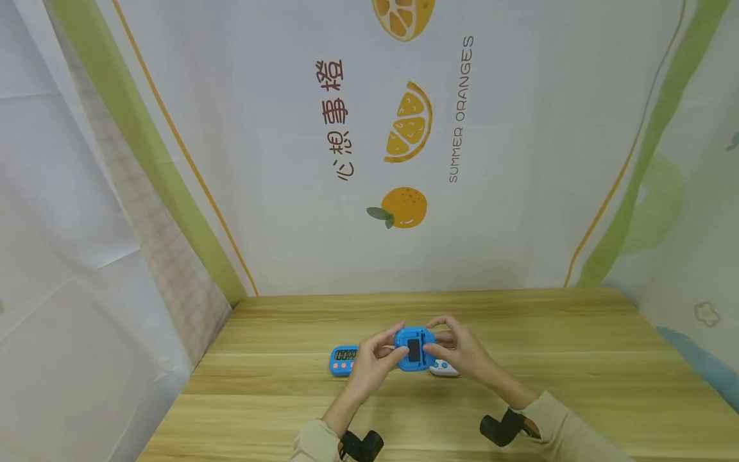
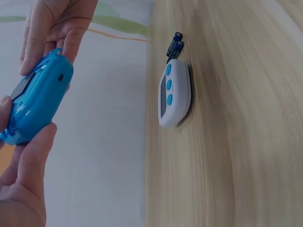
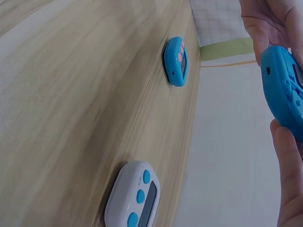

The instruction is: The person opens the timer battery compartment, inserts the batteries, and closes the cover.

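Note:
Both hands hold a blue digital timer (image 1: 413, 350) above the table, its back with a dark rectangle and slots turned up towards the head camera. My left hand (image 1: 369, 367) grips its left side, thumb on the back face. On the right side, my right hand (image 1: 464, 354) pinches it between thumb and fingers. Behind the left hand, another blue timer (image 1: 342, 361) with pink buttons lies on the table, partly covered in the head view. A white timer (image 2: 176, 94) with blue buttons rests below the right hand. Two dark blue batteries (image 2: 175, 46) lie beside it.
The wooden table (image 1: 254, 385) runs back to a white cloth (image 1: 508, 160) printed with oranges. More cloth (image 1: 75, 289) hangs at the left side. Each wrist carries a black camera mount (image 1: 362, 445).

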A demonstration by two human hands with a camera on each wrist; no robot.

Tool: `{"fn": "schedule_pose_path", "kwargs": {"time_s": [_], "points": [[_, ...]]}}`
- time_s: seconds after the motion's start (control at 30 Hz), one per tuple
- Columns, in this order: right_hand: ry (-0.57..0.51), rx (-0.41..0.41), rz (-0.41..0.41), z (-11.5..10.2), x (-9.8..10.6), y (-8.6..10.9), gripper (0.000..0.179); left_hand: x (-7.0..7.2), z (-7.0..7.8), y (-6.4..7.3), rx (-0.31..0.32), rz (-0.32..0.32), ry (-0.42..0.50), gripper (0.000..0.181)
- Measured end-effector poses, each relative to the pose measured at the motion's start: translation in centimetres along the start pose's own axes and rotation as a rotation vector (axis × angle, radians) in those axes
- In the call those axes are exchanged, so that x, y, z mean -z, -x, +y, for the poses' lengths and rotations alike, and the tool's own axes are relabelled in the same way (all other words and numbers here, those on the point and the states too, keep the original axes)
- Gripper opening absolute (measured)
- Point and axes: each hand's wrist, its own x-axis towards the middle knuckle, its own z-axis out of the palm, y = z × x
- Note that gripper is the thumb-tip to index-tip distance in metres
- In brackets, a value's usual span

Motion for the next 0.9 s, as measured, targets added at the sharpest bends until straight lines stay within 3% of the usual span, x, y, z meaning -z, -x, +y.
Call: {"fn": "schedule_pose_path", "kwargs": {"time_s": [0.3, 0.47, 0.7, 0.83, 0.9], "points": [[0.065, -0.082, 0.125, -0.8, -0.2, -0.2, 0.026, -0.1, -2.9, -0.6, 0.003, 0.033, 0.033, 0.045], [0.078, -0.077, 0.142, -0.8, -0.1, -0.5, 0.024, 0.4, -2.9, -0.2, -0.002, 0.041, 0.048, 0.044], [0.024, -0.090, 0.060, 0.6, -0.6, -0.4, 0.025, 1.8, -1.6, 0.8, 0.025, 0.069, 0.023, 0.044], [0.045, -0.068, -0.006, 2.3, -1.7, 0.3, 0.025, 2.5, -2.7, 0.7, 0.006, 0.088, 0.054, 0.045], [0.054, -0.101, -0.049, 3.0, -2.6, 0.6, 0.025, 2.7, -3.3, 0.6, 0.006, 0.096, 0.074, 0.047]]}}
